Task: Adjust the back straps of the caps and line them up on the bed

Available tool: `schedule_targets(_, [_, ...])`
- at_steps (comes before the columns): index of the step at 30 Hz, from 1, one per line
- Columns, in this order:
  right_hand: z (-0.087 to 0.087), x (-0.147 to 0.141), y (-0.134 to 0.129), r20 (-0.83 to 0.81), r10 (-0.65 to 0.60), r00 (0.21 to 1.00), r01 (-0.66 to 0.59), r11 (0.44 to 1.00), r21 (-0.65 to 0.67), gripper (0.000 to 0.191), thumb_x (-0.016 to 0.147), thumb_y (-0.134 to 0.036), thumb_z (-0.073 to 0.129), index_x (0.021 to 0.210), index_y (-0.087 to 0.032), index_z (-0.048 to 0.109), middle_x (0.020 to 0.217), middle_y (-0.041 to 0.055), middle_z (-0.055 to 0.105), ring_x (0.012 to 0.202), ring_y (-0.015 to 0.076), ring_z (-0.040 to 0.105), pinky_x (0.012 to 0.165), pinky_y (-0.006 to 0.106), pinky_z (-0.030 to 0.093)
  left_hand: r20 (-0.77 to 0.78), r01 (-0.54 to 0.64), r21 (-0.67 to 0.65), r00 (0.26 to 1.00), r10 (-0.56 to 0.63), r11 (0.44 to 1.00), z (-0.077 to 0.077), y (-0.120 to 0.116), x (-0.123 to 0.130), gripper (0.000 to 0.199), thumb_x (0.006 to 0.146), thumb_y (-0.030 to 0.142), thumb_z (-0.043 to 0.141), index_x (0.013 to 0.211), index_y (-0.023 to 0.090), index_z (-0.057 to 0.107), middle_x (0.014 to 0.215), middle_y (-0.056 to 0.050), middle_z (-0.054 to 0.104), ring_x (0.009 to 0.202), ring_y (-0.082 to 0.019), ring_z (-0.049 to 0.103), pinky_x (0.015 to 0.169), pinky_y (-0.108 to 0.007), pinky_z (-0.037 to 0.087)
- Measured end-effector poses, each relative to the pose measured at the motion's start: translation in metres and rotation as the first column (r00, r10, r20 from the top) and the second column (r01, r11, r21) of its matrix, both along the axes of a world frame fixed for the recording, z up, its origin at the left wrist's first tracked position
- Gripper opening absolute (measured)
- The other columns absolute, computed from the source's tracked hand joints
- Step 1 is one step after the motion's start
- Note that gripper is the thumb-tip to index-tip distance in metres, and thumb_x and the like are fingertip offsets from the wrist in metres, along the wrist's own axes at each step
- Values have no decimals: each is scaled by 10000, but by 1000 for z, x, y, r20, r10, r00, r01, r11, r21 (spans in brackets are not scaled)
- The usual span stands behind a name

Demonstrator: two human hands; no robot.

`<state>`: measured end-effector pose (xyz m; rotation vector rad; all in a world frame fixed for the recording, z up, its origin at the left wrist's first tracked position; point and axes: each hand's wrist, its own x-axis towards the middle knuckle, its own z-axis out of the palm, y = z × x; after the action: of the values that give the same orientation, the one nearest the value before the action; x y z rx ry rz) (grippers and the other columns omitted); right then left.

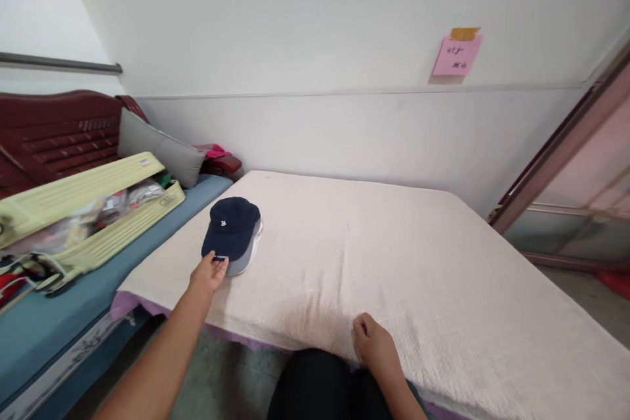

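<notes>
Navy cap [231,226] lies on a cream bed cover [423,289] near its left edge, on top of a grey cap [241,266], with a white edge showing beneath. The left hand [209,273] reaches in from the lower left, its fingers [220,261] touching the navy brim [209,251]; they are bent and nearly closed, but whether they grip it or merely rest there cannot be told. The right hand [374,341] sits well apart at the near edge of the bed, its fingers curled loosely on the cover and holding nothing that shows. The caps look light, with soft crowns likely to give under pressure, while the curved brim looks the stiffer part and the natural place to take hold. To the left, on a blue mattress [63,335], a pale yellow suitcase [93,210] stands open, its lid propped up, with clear plastic bags of clothing [123,207] packed inside. A grey cushion [160,147] leans beside a dark red headboard [59,138], and a pink note [457,56] is taped to the wall [315,20] above.
</notes>
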<state>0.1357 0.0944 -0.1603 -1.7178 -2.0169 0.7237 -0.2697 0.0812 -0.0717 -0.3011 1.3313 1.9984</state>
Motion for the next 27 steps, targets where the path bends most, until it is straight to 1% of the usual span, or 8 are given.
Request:
schedule_targets(5, [-4,1,2,-54,-4,999,5,1000,6,213,847,-258,373,639,-218,399,587,-1,523,590,169,501,568,273,280,30,11,128,999,-15,992,8,7,4,357,885,326,565,1204,168,546,1202,-101,575,986,-225,601,809,-432,524])
schedule_targets(8, [-11,3,6,-125,-6,992,4,1000,-18,211,831,-241,386,623,-216,403,565,-4,518,572,161,493,553,263,287,45,35,238,998,-47,971,17,12,17,125,895,188,547,994,143,610,936,-45,649,788,-139,632,700,-302,558])
schedule_targets(9, [-13,3,7,-154,-11,988,5,999,-37,210,825,-231,389,616,-216,404,549,-7,513,555,157,487,541,259,287,50,47,277,997,-63,960,20,14,24,92,899,127,522,878,137,611,808,-19,645,706,-107,626,661,-250,560])
schedule_targets(10, [-15,4,8,-184,-18,983,6,998,-61,209,817,-221,394,608,-217,405,530,-11,506,534,151,478,528,254,286,56,63,314,995,-84,947,23,15,34,175,901,73,489,774,137,591,699,2,625,639,-83,616,635,-209,559])
schedule_targets(14, [-14,3,10,-292,-46,955,0,988,-156,224,807,-199,402,584,-220,383,472,-36,460,451,126,444,488,238,289,78,155,406,976,-203,901,25,14,93,299,882,-21,426,679,133,581,624,-4,646,595,-83,642,630,-194,577])
schedule_targets(21, [1,6,4,-392,-74,917,-9,979,-205,241,816,-213,444,577,-214,417,455,-42,471,404,118,449,480,244,301,138,337,396,898,-418,854,-3,-25,224,282,758,-102,549,589,113,618,604,-39,689,593,-125,669,626,-243,591])
schedule_targets(24, [2,12,2,-437,-110,893,11,975,-223,219,807,-205,474,588,-204,460,444,-42,486,400,113,449,481,239,303,137,419,394,853,-503,818,-11,-45,258,243,705,-90,634,584,121,634,618,-28,699,603,-123,669,634,-242,587])
schedule_targets(27, [2,19,1,-492,-144,859,26,971,-238,216,794,-216,510,583,-199,466,439,-45,484,401,108,455,481,234,306,98,500,405,809,-580,766,-11,-59,277,190,665,-42,712,613,131,652,645,-17,705,625,-119,666,644,-232,580])
